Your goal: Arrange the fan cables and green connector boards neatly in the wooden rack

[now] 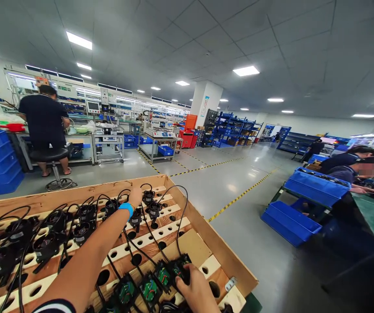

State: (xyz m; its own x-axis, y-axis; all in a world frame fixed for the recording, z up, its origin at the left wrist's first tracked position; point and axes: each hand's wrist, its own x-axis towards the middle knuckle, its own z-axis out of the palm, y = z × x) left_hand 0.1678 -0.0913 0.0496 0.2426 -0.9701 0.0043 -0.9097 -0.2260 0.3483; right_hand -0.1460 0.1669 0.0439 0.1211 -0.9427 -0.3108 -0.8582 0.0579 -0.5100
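Note:
My left hand (136, 197), below a blue wristband, reaches to the far side of a wooden crate (229, 256). It looks curled beside round black motor-like units (136, 217); its fingertips and whatever they grip are hidden. At the near side, my right hand (197, 288) has thumb and fingers around a black housing with a green circuit board (178, 270). Similar housings with green boards (149, 288) line up to its left. Black cables (147, 230) run from these housings across the crate to the black units.
Wooden slats with round holes (173, 226) fill the crate. A white connector-like piece (230, 284) lies at its right corner. Blue bins (291, 221) stand on a cart to the right, near co-workers at a green bench. Another person (45, 117) sits at back left.

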